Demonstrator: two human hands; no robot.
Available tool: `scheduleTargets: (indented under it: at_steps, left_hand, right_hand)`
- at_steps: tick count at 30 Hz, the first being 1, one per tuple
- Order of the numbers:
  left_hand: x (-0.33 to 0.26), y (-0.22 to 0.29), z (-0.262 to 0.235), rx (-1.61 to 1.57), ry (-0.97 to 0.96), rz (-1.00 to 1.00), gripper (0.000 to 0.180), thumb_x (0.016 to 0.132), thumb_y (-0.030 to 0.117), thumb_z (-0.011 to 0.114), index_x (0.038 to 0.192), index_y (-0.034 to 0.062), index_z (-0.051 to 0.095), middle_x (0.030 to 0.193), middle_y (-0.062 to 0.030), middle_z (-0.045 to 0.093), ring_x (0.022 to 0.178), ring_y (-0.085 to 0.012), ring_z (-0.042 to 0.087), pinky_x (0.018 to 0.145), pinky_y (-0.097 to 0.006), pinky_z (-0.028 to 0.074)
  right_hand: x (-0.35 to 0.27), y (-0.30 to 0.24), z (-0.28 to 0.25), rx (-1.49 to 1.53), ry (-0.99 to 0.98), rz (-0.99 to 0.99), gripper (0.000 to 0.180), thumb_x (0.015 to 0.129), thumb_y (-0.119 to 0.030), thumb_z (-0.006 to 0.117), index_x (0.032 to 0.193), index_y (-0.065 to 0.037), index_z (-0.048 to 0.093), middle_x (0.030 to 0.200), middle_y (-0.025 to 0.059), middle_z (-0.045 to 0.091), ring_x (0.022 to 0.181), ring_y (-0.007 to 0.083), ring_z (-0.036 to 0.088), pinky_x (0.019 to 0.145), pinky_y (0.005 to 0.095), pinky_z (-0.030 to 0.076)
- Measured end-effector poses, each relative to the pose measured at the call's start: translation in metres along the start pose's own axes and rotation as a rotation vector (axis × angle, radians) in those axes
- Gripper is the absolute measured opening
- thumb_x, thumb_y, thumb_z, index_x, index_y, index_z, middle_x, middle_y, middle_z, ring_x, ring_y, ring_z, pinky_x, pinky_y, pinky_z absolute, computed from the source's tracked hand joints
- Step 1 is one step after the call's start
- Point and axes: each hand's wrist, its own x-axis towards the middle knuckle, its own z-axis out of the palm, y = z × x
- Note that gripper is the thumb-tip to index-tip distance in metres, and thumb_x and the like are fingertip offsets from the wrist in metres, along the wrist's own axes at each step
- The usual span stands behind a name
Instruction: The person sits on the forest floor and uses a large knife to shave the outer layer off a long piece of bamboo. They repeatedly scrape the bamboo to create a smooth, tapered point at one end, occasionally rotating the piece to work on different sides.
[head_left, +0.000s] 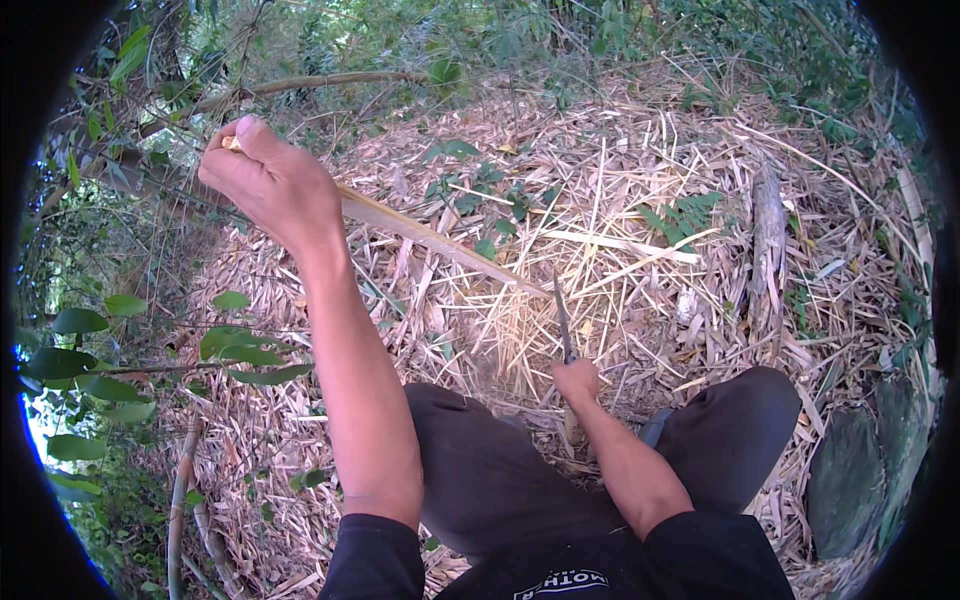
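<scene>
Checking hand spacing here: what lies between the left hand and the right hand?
In the head view, the long pale bamboo strip spans from the left hand toward the knife blade held upright in the right hand; dry leaf litter lies beneath.

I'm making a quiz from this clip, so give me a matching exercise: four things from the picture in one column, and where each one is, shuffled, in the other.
Things:
1. left hand
2. right hand
3. bamboo strip
4. knife blade

Places or states:
A. sticks up from the lower hand's fist
B. raised high, closed on one end of the strip
C. low, near the knees, gripping a handle
D. slants from the raised hand down toward the blade, over dry leaf litter

Pairs: 1-B, 2-C, 3-D, 4-A
</scene>
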Motion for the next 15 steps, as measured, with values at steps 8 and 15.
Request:
scheduleTargets:
  at_steps: [8,15]
  left_hand:
    - [-0.006,0.007,0.0,-0.021,0.18,-0.101,0.036,0.096,0.029,0.056,0.091,-0.0056,0.052,0.075,-0.011,0.055,0.062,-0.023,0.052,0.06,-0.039,0.042]
    - [0.001,-0.03,-0.01,-0.005,0.137,-0.33,0.023,0.094,0.018,0.056,0.092,-0.0048,0.055,0.077,-0.0117,0.059,0.064,-0.0219,0.056,0.057,-0.037,0.043]
  right_hand:
    - [-0.066,-0.117,-0.068,0.201,-0.016,-0.474,0.032,0.076,-0.027,0.064,0.085,0.003,0.067,0.073,0.0232,0.067,0.071,0.039,0.067,0.069,0.0469,0.053]
    - [0.029,-0.061,-0.004,0.245,-0.134,-0.196,0.035,0.081,-0.029,0.066,0.097,0.002,0.07,0.083,0.0236,0.07,0.079,0.0362,0.071,0.075,0.0455,0.056]
